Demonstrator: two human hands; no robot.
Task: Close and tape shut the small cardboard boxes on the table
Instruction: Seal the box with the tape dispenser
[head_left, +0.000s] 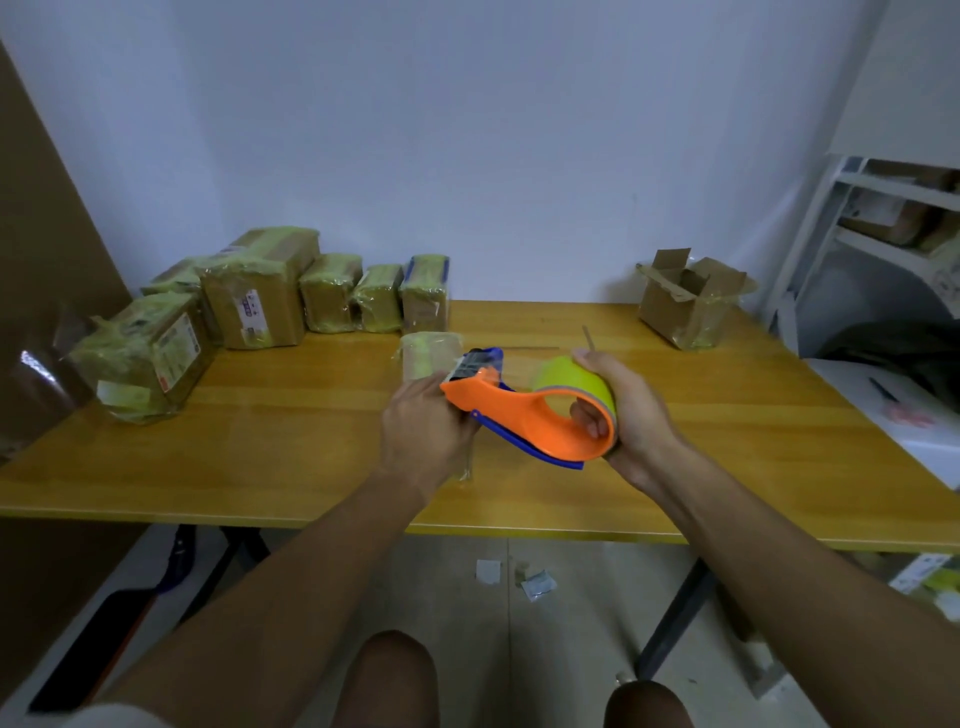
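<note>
A wooden table (291, 441) is seen from above, w/ two bare forearms reaching in from the bottom of the frame. At centre, an orange tape dispenser (524, 415) w/ a yellow-green roll is held just above the tabletop. The right hand (631, 410) is wrapped round the roll end, fingers curled through the core and thumb laid over the top. The left hand (426, 428) is closed at the blade end; its fingertips are hidden, so whether tape or only the frame is pinched cannot be told. Just behind the dispenser a small package (431, 356) wrapped in clear, greenish tape lies flat. In the upper left, a group of taped boxes (260, 306) is stacked and lined up along the wall. In the upper right, well apart from the hands, an open cardboard box (685, 304) stands w/ its flaps up, not yet closed. That box is judged light and fairly stiff at the walls but soft at the flaps; it would prob. slide on the smooth top, so it is best steadied by its side walls while the flaps are pressed down. The tape is likely sticky and prone to folding on itself. A white shelf unit (852, 218) is seen at the right edge.
</note>
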